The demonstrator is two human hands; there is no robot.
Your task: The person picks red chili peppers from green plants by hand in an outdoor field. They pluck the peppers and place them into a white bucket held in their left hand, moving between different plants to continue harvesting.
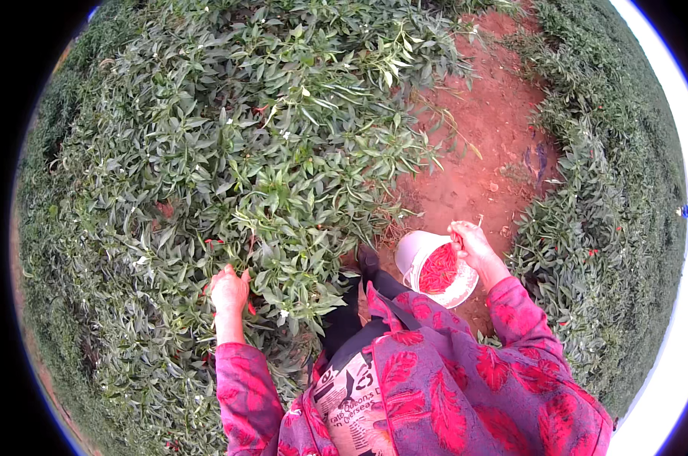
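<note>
My left hand (230, 288) reaches into the chili pepper plants (287, 199), its fingers partly hidden among the leaves. Red chili peppers (213, 242) show just above it, and another red chili pepper (251, 308) hangs to its right; whether the fingers grip one is not clear. Over the rim of a white plastic bucket (410, 249), my right hand (468, 242) is closed, with a bit of red showing at its fingers. The bucket tilts toward me, and many picked red chilies (438, 270) lie inside it.
A path of bare reddish soil (463, 171) runs between the plants on the left and another row of chili plants (594, 228) on the right. My dark shoe (369, 261) is at the edge of the plants, left of the bucket. Dark scraps (540, 159) lie on the path.
</note>
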